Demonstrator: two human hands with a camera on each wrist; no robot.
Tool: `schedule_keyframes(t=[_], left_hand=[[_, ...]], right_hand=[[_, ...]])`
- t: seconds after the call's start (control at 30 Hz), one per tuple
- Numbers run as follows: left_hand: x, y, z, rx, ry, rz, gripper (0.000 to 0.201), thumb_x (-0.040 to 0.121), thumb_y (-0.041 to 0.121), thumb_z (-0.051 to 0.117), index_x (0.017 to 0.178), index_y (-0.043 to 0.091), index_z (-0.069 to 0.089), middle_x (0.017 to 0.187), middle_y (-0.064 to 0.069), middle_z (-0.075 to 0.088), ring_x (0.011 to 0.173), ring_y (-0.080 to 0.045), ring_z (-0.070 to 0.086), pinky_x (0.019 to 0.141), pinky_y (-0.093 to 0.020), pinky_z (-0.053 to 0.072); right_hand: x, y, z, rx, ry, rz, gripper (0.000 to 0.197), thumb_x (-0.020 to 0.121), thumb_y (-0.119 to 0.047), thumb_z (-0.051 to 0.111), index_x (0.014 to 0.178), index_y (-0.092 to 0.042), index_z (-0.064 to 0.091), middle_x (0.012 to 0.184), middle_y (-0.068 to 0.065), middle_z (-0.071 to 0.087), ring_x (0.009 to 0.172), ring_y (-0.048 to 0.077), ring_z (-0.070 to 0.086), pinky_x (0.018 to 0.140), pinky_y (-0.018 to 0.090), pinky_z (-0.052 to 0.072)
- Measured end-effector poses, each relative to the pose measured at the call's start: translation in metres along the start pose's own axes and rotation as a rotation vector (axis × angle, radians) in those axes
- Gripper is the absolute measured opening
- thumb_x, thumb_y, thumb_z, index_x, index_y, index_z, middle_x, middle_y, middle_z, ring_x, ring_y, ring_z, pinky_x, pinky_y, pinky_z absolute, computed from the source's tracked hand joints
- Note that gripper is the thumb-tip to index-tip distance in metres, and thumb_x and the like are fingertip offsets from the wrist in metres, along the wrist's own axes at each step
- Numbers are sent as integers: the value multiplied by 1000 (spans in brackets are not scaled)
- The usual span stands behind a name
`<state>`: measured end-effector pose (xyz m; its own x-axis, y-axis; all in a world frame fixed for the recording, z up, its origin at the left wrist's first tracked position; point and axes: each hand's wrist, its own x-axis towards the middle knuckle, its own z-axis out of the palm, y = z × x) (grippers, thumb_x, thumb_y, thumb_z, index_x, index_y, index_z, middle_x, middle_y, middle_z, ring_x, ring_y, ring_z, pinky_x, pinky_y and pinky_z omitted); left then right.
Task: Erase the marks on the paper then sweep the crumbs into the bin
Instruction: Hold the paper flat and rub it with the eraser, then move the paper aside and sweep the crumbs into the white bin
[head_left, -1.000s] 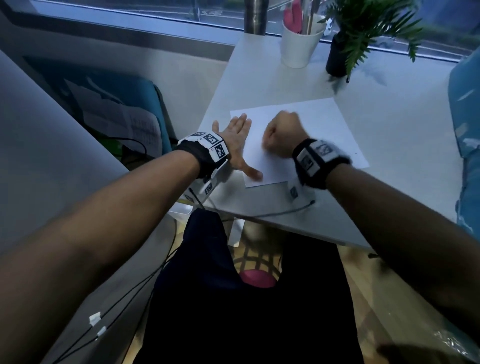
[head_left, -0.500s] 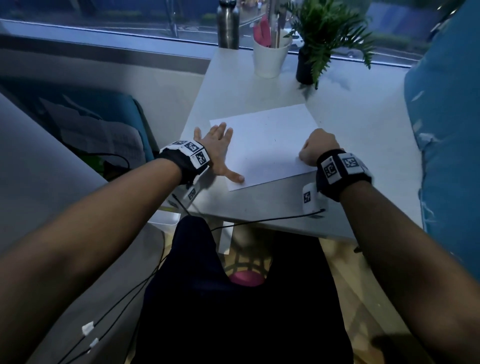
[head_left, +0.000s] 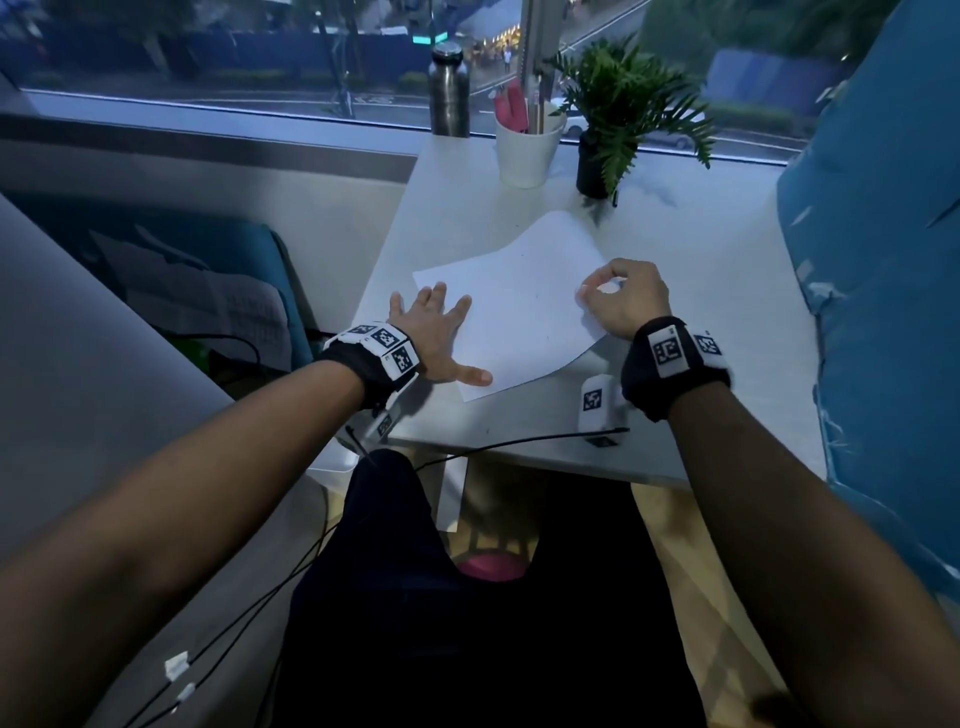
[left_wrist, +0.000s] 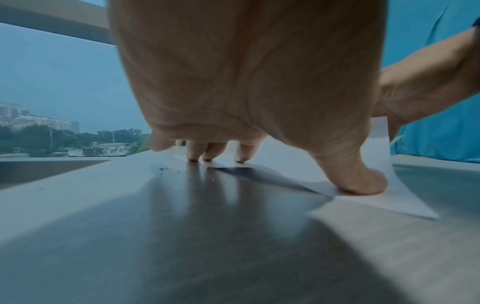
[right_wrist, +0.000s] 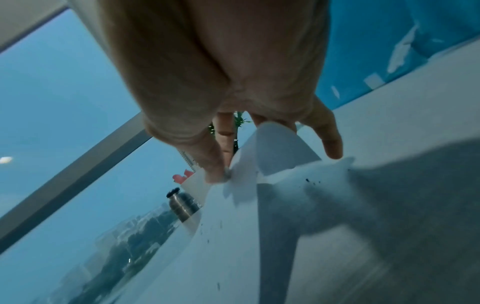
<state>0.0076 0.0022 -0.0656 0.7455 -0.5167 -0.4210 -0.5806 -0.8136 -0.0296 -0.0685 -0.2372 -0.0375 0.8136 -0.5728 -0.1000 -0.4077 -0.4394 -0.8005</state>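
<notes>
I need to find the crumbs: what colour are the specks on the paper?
Dark, nearly black specks on the white paper, pinched by the right hand; clearest in the right wrist view.

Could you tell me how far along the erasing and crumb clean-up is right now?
Erasing looks done: the paper shows no marks, only dark crumbs. In hand: the right hand pinches and lifts the sheet's right edge while the left hand presses its left side flat. Left: getting the crumbs into the bin, which isn't visible.
</notes>
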Motion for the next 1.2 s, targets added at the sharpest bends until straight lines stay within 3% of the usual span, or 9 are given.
schedule_keyframes(t=[0.13, 0.37, 0.63, 0.77, 0.83, 0.9, 1.03, 1.13, 1.2], left_hand=[[-1, -1, 5, 4, 15, -4, 130, 60, 96, 41, 155, 24, -11, 161, -16, -15, 150, -33, -9, 115, -64, -2], [2, 1, 7, 32, 20, -22, 133, 57, 99, 39, 155, 23, -10, 161, -17, -14, 150, -35, -6, 113, -63, -4], [-3, -6, -20, -354, 299, -15, 92, 71, 67, 70, 145, 21, 41, 143, -7, 51, 127, -29, 51, 104, -46, 41], [-4, -18, -56, -634, 636, 32, 30, 82, 45, 73, 91, 17, 77, 90, -3, 76, 85, -19, 70, 82, -35, 55], [-4, -22, -75, -757, 781, 54, 19, 90, 27, 66, 83, 13, 77, 81, -4, 75, 74, -18, 69, 78, -35, 56], [-3, -25, -93, -904, 887, 57, 16, 91, 13, 62, 104, 14, 72, 101, -5, 73, 81, -14, 68, 80, -30, 56], [-2, -38, -124, -1137, 915, 55, 74, 77, 22, 82, 138, 26, 42, 144, 1, 45, 111, -13, 56, 86, -25, 51], [-5, -41, -141, -1176, 885, 127, 49, 72, 27, 85, 116, 24, 65, 122, 4, 67, 97, -3, 64, 88, -32, 54], [-9, -36, -147, -1255, 869, 186, 20, 81, 17, 79, 99, 18, 71, 103, -2, 73, 73, 6, 65, 72, -23, 55]], right_hand=[[-1, 1, -11, 390, 19, 142, 7, 75, -20, 77, 70, -21, 71, 80, 5, 66, 65, 17, 57, 57, 27, 48], [11, -5, -31, 416, 84, 317, 30, 60, -8, 79, 89, 0, 76, 77, 7, 64, 68, 17, 57, 57, 27, 46], [-12, -66, -64, -2, 194, -377, 15, 76, -23, 79, 88, -16, 78, 87, 0, 73, 86, 9, 67, 86, 17, 53], [-21, -101, -80, -45, 186, -698, 15, 78, -25, 77, 89, -16, 78, 88, -7, 72, 84, 7, 66, 85, 14, 51], [-25, -116, -85, -113, 194, -829, 15, 79, -27, 76, 89, -16, 79, 93, -4, 75, 89, 8, 66, 91, 19, 49], [-26, -128, -92, -163, 247, -915, 16, 80, -26, 75, 90, -15, 79, 96, -1, 76, 88, 4, 62, 90, 11, 42], [-28, -145, -103, -121, 294, -992, 16, 80, -27, 74, 90, -15, 79, 97, -1, 76, 93, 15, 65, 88, 25, 48], [-26, -151, -109, 9, 306, -968, 18, 79, -28, 76, 92, -15, 79, 95, -3, 75, 93, 10, 66, 89, 22, 50], [-22, -153, -116, 112, 321, -922, 18, 78, -29, 77, 90, -16, 78, 94, -5, 73, 92, 7, 66, 87, 20, 51]])
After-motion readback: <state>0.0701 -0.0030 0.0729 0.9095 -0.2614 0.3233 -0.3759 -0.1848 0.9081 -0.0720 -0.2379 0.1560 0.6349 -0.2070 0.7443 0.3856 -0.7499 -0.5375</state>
